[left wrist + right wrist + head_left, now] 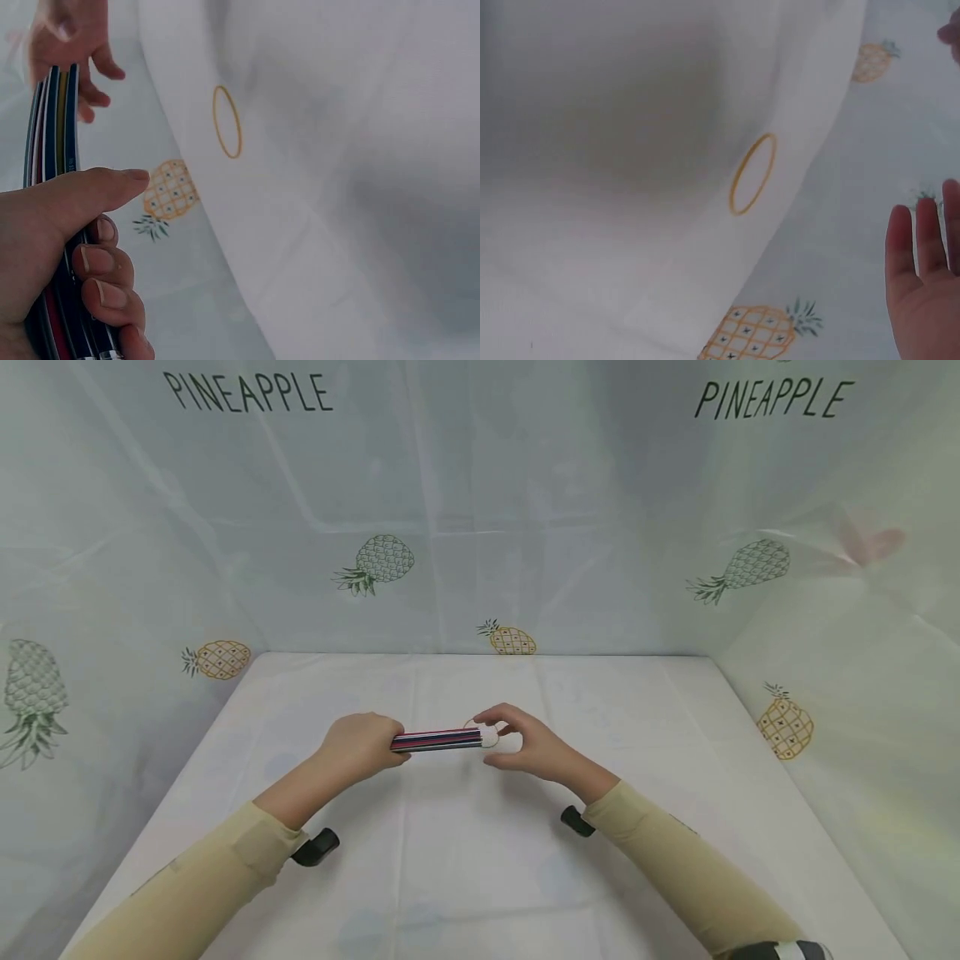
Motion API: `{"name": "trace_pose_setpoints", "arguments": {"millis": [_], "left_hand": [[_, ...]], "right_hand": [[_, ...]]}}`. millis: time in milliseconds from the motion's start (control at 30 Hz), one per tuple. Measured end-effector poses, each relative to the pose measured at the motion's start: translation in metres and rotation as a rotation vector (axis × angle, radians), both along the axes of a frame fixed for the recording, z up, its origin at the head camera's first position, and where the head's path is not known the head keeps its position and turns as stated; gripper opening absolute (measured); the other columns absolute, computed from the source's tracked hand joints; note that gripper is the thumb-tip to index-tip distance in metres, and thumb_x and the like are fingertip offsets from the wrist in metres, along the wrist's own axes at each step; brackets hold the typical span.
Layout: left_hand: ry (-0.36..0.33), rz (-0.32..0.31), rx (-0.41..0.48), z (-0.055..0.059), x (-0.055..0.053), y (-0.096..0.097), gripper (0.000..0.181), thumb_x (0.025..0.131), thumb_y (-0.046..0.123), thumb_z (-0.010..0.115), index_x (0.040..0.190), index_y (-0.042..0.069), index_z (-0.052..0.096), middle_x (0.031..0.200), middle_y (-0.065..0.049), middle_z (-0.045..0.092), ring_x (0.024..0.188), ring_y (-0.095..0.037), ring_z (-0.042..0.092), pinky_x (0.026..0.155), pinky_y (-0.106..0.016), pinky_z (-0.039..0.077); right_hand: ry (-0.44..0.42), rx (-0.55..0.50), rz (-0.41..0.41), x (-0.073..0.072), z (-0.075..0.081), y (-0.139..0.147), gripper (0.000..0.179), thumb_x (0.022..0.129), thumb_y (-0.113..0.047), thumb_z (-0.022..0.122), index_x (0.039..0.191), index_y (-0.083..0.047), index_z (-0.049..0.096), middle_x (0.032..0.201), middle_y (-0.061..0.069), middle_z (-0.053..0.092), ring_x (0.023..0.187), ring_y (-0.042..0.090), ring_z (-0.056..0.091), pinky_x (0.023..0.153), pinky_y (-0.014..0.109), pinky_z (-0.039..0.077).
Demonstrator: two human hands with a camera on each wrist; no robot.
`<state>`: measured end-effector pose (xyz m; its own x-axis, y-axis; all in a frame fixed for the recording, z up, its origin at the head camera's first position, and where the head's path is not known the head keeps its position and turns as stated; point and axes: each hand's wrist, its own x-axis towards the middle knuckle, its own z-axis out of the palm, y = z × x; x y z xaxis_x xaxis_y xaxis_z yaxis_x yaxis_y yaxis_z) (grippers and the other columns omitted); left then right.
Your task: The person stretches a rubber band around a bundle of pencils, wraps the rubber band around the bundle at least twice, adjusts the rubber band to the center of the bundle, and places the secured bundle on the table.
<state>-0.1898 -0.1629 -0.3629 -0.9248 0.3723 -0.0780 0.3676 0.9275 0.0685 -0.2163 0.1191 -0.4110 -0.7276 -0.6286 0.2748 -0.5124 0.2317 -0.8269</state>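
Observation:
My left hand [365, 743] grips a bundle of pencils [438, 741], slim sticks striped dark blue, red and white, lying roughly level above the table. In the left wrist view the left fingers curl round the pencils [64, 127], and the thumb lies across them. Close to the bundle's pale far end, my right hand [536, 750] has its fingers and thumb spread apart around nothing. A thin yellow rubber band [217, 120] shows as a loose oval against the white cloth, apart from the pencils; whether it lies on the cloth or hangs in the air I cannot tell.
A white cloth [480, 868] covers the table. Pale sheeting [525, 468] printed with pineapples stands behind it and along both sides. Black straps [315, 847] show below the sleeve cuffs.

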Motion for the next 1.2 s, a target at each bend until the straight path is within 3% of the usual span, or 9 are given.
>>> {"name": "trace_pose_setpoints", "arguments": {"millis": [267, 400, 533, 867, 1200], "left_hand": [[-0.02, 0.022, 0.005, -0.01, -0.002, -0.008, 0.016, 0.083, 0.03, 0.076, 0.076, 0.018, 0.066, 0.065, 0.009, 0.056, 0.059, -0.012, 0.049, 0.052, -0.032, 0.04], [-0.036, 0.036, 0.029, -0.017, -0.002, -0.012, 0.016, 0.083, 0.03, 0.075, 0.076, 0.019, 0.065, 0.064, 0.009, 0.055, 0.059, -0.012, 0.048, 0.052, -0.032, 0.039], [-0.045, 0.045, 0.047, -0.023, -0.001, -0.014, 0.017, 0.082, 0.03, 0.075, 0.077, 0.019, 0.065, 0.064, 0.009, 0.054, 0.059, -0.012, 0.047, 0.053, -0.032, 0.039], [-0.064, 0.082, 0.111, -0.03, 0.005, -0.014, 0.021, 0.081, 0.035, 0.078, 0.082, 0.017, 0.068, 0.064, 0.009, 0.055, 0.058, -0.011, 0.048, 0.055, -0.031, 0.04], [-0.068, 0.088, 0.135, -0.03, 0.01, -0.019, 0.024, 0.081, 0.037, 0.078, 0.076, 0.019, 0.063, 0.062, 0.009, 0.053, 0.057, -0.011, 0.047, 0.054, -0.031, 0.038]], "right_hand": [[-0.061, 0.26, 0.048, -0.029, -0.007, 0.006, 0.053, 0.08, -0.005, 0.079, 0.128, -0.009, 0.057, 0.126, 0.005, 0.059, 0.118, 0.034, 0.051, 0.1, 0.047, 0.04], [-0.132, 0.389, 0.066, -0.044, -0.013, -0.001, 0.051, 0.079, -0.006, 0.08, 0.125, -0.007, 0.06, 0.12, 0.006, 0.063, 0.115, 0.029, 0.053, 0.102, 0.044, 0.038], [-0.179, 0.481, 0.056, -0.058, -0.023, -0.008, 0.045, 0.077, -0.007, 0.082, 0.119, -0.009, 0.064, 0.113, -0.001, 0.064, 0.109, 0.021, 0.055, 0.1, 0.037, 0.04], [-0.255, 0.552, -0.03, -0.076, -0.039, -0.015, 0.033, 0.076, -0.009, 0.084, 0.105, -0.015, 0.07, 0.102, -0.007, 0.064, 0.097, 0.012, 0.056, 0.09, 0.03, 0.046], [-0.237, 0.61, -0.05, -0.085, -0.047, -0.021, 0.024, 0.077, -0.007, 0.082, 0.093, -0.015, 0.068, 0.093, -0.003, 0.062, 0.09, 0.014, 0.055, 0.084, 0.029, 0.047]]}}
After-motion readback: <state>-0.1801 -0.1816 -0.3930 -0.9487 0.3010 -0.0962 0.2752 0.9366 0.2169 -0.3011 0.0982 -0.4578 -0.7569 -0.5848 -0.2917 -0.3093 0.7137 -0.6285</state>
